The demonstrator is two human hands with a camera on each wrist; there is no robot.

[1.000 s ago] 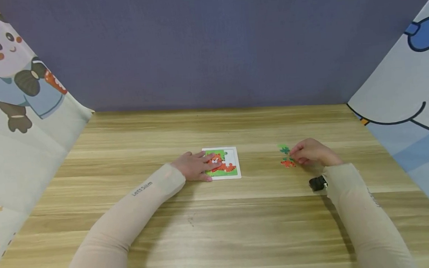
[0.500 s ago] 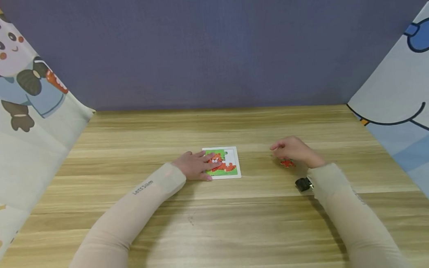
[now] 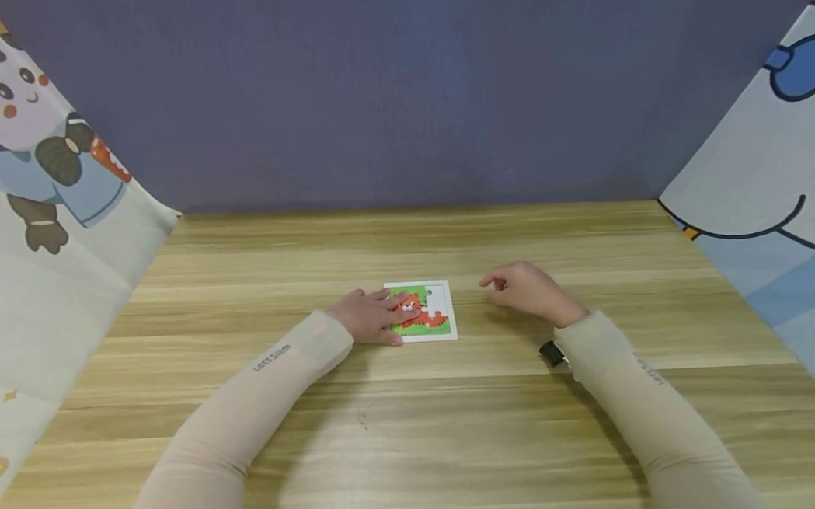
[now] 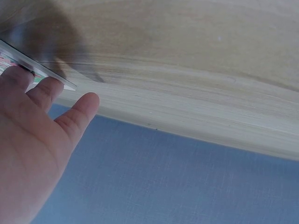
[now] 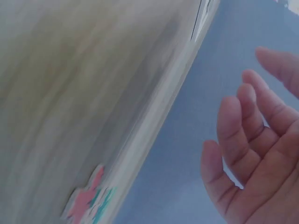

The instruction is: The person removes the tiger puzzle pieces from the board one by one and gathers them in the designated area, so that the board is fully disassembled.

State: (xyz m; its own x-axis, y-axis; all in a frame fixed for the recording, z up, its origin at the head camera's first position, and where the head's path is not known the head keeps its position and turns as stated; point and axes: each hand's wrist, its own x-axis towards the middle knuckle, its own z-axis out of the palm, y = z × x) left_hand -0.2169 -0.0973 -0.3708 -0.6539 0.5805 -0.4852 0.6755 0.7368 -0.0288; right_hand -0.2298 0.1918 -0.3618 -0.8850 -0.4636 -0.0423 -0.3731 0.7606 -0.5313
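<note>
A small jigsaw puzzle (image 3: 434,327) in a white frame lies on the table, showing an orange tiger on green. Its upper right part shows bare white backing. My left hand (image 3: 369,317) rests across the puzzle's left side with fingers spread; in the left wrist view, fingers (image 4: 46,91) touch the frame edge (image 4: 56,77). To the right of the puzzle, my right hand (image 3: 525,290) hovers above the table, fingers loosely bent. No piece shows in the right hand (image 5: 257,144). A loose red puzzle piece (image 5: 84,200) lies beside a green piece (image 5: 103,205); the head view hides both.
The wood-grain table (image 3: 419,441) runs back to a dark blue-grey panel (image 3: 397,91). Cartoon-printed sheets stand at the left (image 3: 30,153) and right (image 3: 779,146). A small black device (image 3: 552,353) hangs at my right wrist.
My right hand has moved left from the loose pieces toward the puzzle, and its wrist now covers where they lie. The left hand has stayed on the puzzle.
</note>
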